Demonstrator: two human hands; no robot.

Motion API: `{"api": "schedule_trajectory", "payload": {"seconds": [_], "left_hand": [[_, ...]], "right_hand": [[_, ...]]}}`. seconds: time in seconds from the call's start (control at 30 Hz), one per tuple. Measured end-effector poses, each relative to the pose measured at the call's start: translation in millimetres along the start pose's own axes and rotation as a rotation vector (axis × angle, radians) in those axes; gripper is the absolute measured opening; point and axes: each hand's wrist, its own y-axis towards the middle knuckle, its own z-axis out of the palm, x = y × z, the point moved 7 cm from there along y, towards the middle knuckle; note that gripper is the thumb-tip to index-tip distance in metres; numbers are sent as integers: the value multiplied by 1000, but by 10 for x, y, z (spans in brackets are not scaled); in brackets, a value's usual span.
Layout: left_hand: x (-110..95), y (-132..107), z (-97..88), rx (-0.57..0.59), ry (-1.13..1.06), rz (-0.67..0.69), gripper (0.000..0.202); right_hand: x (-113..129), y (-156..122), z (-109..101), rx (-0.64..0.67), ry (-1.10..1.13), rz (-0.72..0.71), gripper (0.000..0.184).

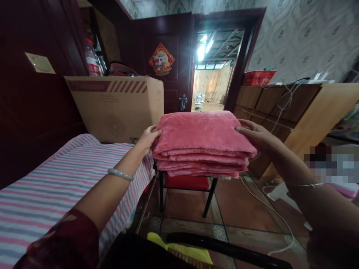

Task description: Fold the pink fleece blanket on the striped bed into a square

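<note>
A thick pink plush blanket (202,130), folded into a neat rectangular stack of several layers, is held level in front of me. At its left edge my left hand (148,139) grips the side, the thumb on top and the fingers partly hidden. On the right side my right hand (254,135) clasps the other edge, its thumb also on the top layer. Beneath the blanket is a stool or chair with a red seat (186,182) and dark legs; whether the blanket touches it I cannot tell.
To the left lies a bed with a striped sheet (56,183), and behind it a large cardboard box (120,104). A wooden cabinet (305,101) stands at right. White cables trail over the tiled floor (244,205). A dark chair arm (224,246) is close below me.
</note>
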Motion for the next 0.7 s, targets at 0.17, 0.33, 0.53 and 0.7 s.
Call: {"api": "schedule_trajectory", "payload": {"seconds": [0.17, 0.33, 0.53, 0.7], "left_hand": [[-386, -305, -53, -200, 311, 380, 28], [-829, -1057, 592, 78, 692, 1032, 25], [-758, -1213, 963, 240, 837, 1109, 22], [-710, -1116, 971, 310, 721, 1079, 7]], "right_hand": [[602, -309, -85, -281, -283, -329, 32], [1249, -838, 466, -135, -366, -728, 16], [1289, -979, 822, 22, -395, -793, 18], [1235, -965, 859, 40, -398, -857, 21]]}}
